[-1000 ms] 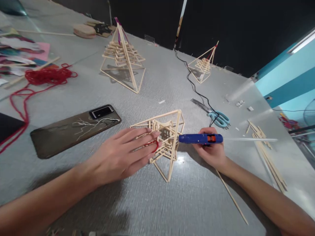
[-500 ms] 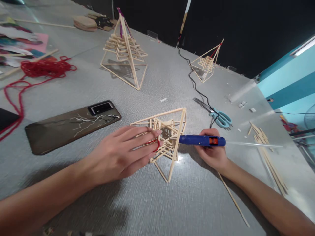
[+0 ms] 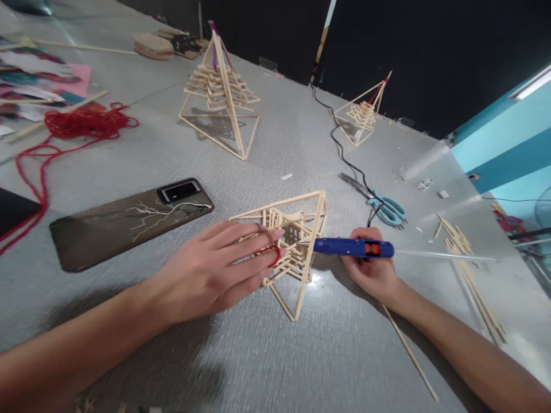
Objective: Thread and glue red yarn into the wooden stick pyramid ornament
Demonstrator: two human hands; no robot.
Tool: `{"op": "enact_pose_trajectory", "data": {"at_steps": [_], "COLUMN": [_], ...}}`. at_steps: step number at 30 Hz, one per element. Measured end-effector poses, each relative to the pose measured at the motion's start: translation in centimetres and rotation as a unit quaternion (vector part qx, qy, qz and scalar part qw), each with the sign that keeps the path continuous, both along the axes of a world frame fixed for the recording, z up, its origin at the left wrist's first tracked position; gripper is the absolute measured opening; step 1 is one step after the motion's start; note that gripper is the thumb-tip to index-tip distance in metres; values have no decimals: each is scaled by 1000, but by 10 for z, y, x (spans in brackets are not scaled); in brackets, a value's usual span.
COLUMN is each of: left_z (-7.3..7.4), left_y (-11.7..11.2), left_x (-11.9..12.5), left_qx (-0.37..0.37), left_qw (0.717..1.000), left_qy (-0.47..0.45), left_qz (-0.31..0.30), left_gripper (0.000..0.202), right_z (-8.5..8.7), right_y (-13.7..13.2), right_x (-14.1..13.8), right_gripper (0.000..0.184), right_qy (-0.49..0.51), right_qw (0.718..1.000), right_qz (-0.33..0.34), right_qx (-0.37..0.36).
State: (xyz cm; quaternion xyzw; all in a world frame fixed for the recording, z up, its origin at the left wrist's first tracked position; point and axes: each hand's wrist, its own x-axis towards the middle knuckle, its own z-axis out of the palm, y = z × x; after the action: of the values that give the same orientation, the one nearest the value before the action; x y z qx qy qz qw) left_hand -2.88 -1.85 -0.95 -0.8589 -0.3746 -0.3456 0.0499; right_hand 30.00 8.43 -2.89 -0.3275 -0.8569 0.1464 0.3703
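The wooden-stick pyramid point(image 3: 307, 261) was set nearer the tabletop's point(image 3: 267, 367) front edge than its far one, apparently assembled, any remaining joints unclear; it was partly covered by the left hand point(image 3: 210, 267), grip hidden, while the glue gun point(image 3: 340, 246) was held in the right hand point(image 3: 371, 272).

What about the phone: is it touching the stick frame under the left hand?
Apart: the head view shows grey table between phone and stick frame.

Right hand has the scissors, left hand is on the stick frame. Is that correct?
Not quite: the head view shows the right hand holding the glue gun; the scissors lie beyond it. The left hand is on the stick frame.
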Motion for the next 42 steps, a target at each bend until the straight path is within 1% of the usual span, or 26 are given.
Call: {"op": "enact_pose_trajectory", "data": {"at_steps": [5, 7, 13, 18, 26, 35, 42], "left_z": [-2, -2, 0, 0, 1, 0, 1], "left_y": [0, 0, 0, 0, 0, 0, -1], "left_x": [-1, -3, -5, -4, -3, -4, -5], "left_qx": [28, 28, 16, 19, 14, 2, -2], "left_qw": [999, 999, 998, 998, 998, 998, 999], "left_qy": [26, 42, 55, 53, 56, 56, 52], "left_qz": [8, 6, 5, 3, 2, -1, -1], "left_gripper": [27, 26, 27, 28, 25, 26, 25], "right_z": [0, 2, 7, 7, 9, 6, 9], "right_y": [-1, -2, -4, -3, -1, -1, -2], "right_x": [0, 0, -1, -2, -4, -2, -3], "right_gripper": [22, 20, 18, 16, 22, 24, 25], "right_qy": [-12, -19, -35, -41, -15, -20, -16], "right_qw": [1000, 1000, 999, 999, 999, 999, 999], "right_qz": [-5, 1, 5, 12, 41, 38, 39], "right_qx": [-15, -19, -25, -26, -7, -11, 0]}}
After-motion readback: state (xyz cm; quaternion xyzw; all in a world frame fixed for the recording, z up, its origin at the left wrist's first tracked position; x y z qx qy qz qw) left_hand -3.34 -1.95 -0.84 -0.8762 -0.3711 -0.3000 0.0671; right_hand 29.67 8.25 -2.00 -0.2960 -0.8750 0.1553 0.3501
